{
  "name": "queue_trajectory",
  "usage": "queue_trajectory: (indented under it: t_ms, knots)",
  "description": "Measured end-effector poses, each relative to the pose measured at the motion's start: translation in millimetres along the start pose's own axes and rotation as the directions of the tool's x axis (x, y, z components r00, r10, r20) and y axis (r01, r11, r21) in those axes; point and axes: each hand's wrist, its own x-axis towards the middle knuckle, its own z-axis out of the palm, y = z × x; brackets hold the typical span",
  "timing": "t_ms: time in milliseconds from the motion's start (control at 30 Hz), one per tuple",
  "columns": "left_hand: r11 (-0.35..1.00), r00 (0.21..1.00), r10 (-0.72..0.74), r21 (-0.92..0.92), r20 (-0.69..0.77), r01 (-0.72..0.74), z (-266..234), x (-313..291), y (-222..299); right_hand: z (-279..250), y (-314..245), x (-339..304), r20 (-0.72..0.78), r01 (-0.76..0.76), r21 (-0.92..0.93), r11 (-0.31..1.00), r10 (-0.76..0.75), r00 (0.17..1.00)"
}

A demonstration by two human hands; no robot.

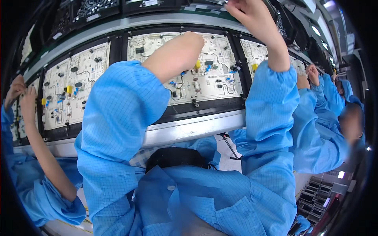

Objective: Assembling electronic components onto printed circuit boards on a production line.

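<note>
My left hand [179, 53] is bent over the middle circuit board [157, 39], a pale panel with dark, yellow and blue components. Its back faces me and hides the fingers, so what they hold, if anything, cannot be seen. A yellow block component [197, 64] shows right beside it. My right hand [252, 17] is raised past the board's far edge, at the row of parts bins. Its thumb and fingers are pinched together at the top edge of the picture; a small shiny bit shows at the tips, too small to name.
Black frames hold another board [75, 106] on the left and one [252, 49] on the right. A metal rail [197, 124] runs along the near edge. Parts bins [96, 8] line the far side. Co-workers' arms [47, 157] are close on the left, others [315, 133] on the right.
</note>
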Motion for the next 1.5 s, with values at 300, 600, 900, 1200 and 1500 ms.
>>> queue_trajectory:
  t_ms: [300, 600, 900, 1200, 1500]
  knots:
    - [0.978, 0.990, 0.099, 0.192, -0.102, -0.078, 13, 4, 11, -9, 64, -46, -0.045, -0.115, 0.290, 0.950, 0.134, 0.990]
    - [0.987, 0.984, -0.141, 0.089, 0.110, 0.132, 1, 20, 13, -6, 90, -57, 0.012, -0.055, -0.091, 0.994, 0.056, 0.998]
    - [0.984, 0.978, -0.090, 0.166, 0.189, 0.059, 1, 26, 2, 11, 104, -61, 0.173, -0.074, -0.215, 0.974, 0.113, 0.979]
    - [0.988, 0.984, -0.053, 0.152, 0.169, 0.027, -3, 23, 11, 20, 103, -64, 0.207, -0.053, -0.254, 0.966, 0.108, 0.972]
    - [0.992, 0.905, -0.127, -0.057, -0.405, 0.113, -127, 7, -100, 24, 96, -52, 0.236, -0.061, -0.251, 0.966, 0.123, 0.964]
